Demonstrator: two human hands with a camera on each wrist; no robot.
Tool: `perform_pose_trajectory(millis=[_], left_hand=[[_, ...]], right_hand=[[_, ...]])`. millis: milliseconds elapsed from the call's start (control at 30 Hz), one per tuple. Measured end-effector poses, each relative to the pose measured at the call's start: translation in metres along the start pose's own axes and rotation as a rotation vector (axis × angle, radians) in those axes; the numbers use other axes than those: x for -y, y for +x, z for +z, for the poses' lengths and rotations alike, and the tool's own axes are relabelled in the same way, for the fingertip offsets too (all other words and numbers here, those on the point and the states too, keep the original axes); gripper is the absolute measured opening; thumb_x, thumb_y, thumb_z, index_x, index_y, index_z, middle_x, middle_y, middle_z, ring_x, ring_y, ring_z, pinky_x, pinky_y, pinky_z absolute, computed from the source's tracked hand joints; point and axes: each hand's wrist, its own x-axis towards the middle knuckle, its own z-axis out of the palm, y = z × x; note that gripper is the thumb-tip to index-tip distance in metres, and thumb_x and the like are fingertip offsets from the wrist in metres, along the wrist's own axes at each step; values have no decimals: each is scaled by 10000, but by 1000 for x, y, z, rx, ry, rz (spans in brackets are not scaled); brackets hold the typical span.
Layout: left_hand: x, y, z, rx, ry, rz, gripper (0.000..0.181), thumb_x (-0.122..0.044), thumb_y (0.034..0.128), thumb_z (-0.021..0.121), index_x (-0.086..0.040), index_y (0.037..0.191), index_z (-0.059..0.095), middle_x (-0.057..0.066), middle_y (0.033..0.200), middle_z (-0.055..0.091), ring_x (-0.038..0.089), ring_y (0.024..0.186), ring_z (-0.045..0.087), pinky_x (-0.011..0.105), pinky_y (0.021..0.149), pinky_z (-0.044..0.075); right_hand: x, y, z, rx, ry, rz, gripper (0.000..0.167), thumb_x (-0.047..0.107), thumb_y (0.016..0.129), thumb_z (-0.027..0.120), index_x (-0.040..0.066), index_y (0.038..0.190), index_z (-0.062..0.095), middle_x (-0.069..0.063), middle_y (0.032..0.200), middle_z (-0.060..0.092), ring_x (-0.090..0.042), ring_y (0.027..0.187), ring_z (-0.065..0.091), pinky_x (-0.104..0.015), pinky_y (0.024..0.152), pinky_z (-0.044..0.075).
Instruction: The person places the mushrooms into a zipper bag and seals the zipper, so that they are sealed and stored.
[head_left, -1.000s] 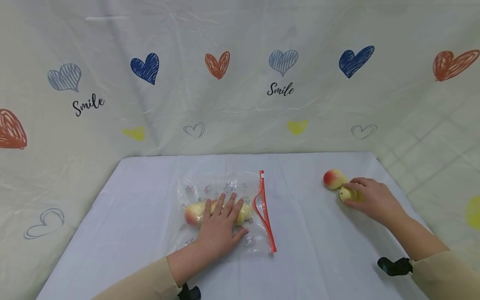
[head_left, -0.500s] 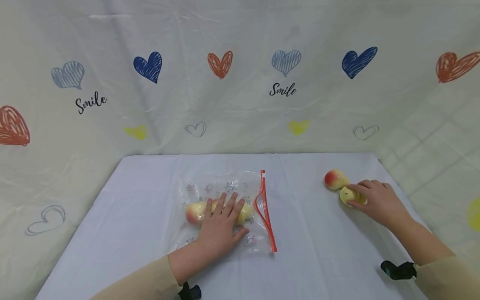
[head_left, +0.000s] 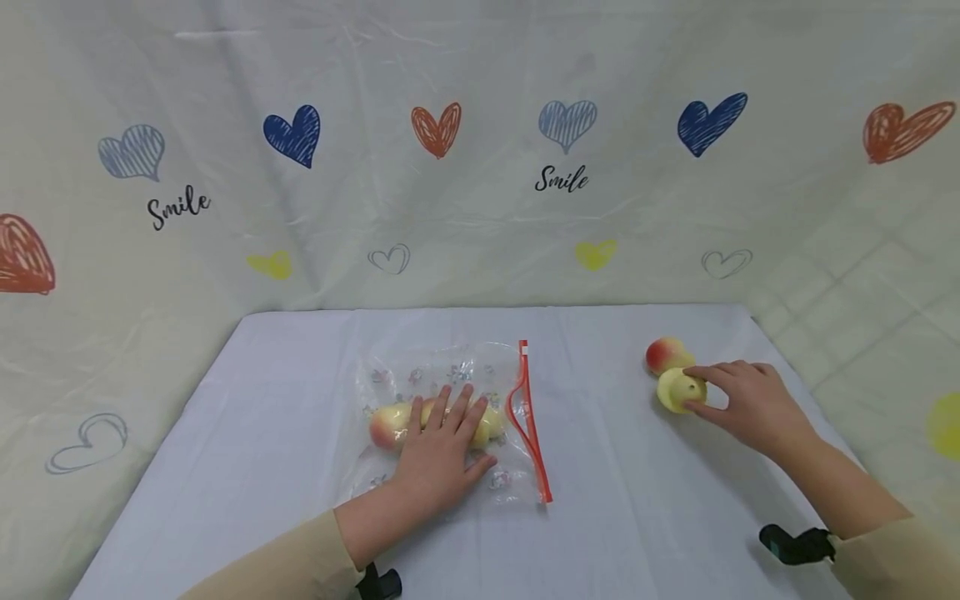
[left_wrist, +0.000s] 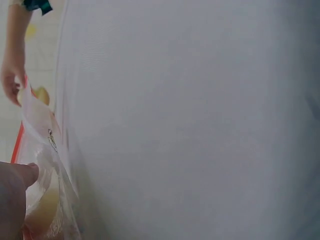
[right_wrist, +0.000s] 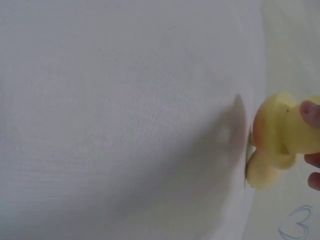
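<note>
A clear zip bag (head_left: 498, 481) with a red slider edge lies on the white table, yellow-red pear-shaped fruit (head_left: 387, 427) inside it. Fingers spread, my left hand (head_left: 438, 458) rests on the bag over the fruit; the left wrist view shows its thumb against the plastic. At the right, my right hand (head_left: 757, 408) pinches the narrow end of a yellow pear (head_left: 675, 390) between thumb and fingers, also visible in the right wrist view as a pear (right_wrist: 277, 127). Just behind it sits another red-yellow pear (head_left: 667, 355).
The white tabletop (head_left: 592, 533) stretches between the bag and the two pears. Behind it hangs a pale curtain (head_left: 480, 200) printed with hearts and the word Smile. Black wrist devices (head_left: 797, 546) show near both sleeves.
The pear in my right hand has turned and shifted slightly left, its narrow end now towards the fingers. My left hand and the bag stay in place.
</note>
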Motion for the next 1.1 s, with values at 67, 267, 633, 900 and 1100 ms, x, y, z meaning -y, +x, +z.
perform_pose_trajectory(millis=[67,267,633,900,1100], left_hand=[[0,0,0,-4,-1,1,822,-667,922,502,-270,1589,232,8,1658,153,316,1513,101,622,1162,42],[-1,0,-1,-8,-2,4,820,-659,919,518,-267,1585,246,15,1654,170,320,1510,116,625,1161,53],[-2,0,-4,-14,0,5,814,-650,921,524,-257,1583,259,21,1651,185,329,1505,136,634,1157,65],[-2,0,-2,-5,-12,-2,818,-646,919,532,-267,1585,246,10,1656,165,318,1511,111,627,1160,40],[-1,1,0,3,-6,-5,823,-651,920,524,-275,1590,228,1,1660,146,309,1514,99,620,1163,23]], right_hand=[[3,2,-1,3,18,1,503,261,775,836,56,1204,671,-194,1080,705,-382,1004,608,-588,880,337],[12,5,-1,32,74,27,490,255,787,829,49,1199,662,-116,987,719,-340,928,613,-569,878,324],[28,10,9,118,194,94,467,285,826,807,108,1228,647,-28,928,651,-296,935,533,-466,803,384],[42,14,22,80,295,-17,406,222,828,811,142,1201,671,60,1039,664,-179,873,534,-361,727,399],[58,20,30,68,375,-99,375,181,828,810,152,1178,680,76,1068,677,-141,845,547,-337,707,489]])
